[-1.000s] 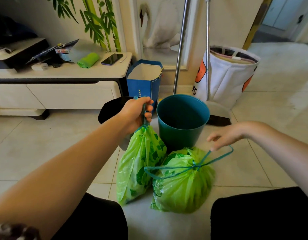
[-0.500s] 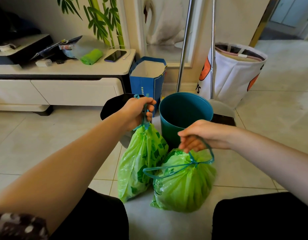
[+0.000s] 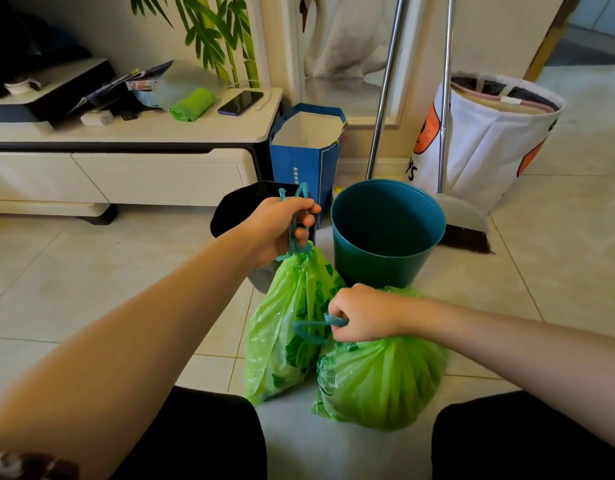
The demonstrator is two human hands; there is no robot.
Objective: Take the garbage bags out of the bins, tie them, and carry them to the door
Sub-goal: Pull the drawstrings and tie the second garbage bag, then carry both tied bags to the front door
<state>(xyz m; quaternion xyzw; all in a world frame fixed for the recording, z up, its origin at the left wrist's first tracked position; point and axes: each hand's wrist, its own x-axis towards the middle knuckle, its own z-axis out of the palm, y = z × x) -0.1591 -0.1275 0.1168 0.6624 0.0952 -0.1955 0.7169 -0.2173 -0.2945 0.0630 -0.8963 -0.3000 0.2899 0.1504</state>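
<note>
Two green garbage bags with teal drawstrings sit on the tiled floor in front of my knees. My left hand [image 3: 282, 228] is shut on the drawstring of the left bag [image 3: 288, 327] and holds its neck upright. My right hand [image 3: 363, 315] is closed around the teal drawstring of the right bag [image 3: 382, 379], just above its gathered top. Behind the bags stands an empty teal bin [image 3: 385, 233]. A second, dark bin [image 3: 237, 209] is partly hidden behind my left hand.
A blue paper bag [image 3: 306, 157] stands beside a low white TV cabinet [image 3: 126, 161] at the left. Broom and dustpan handles [image 3: 444, 98] lean on the wall behind the teal bin. A white fabric basket [image 3: 486, 140] stands at the right. Open tiled floor extends right.
My right hand came in from the right, dropped onto the right bag's top and closed on its drawstring, gathering the loop. My left hand kept its hold on the left bag.
</note>
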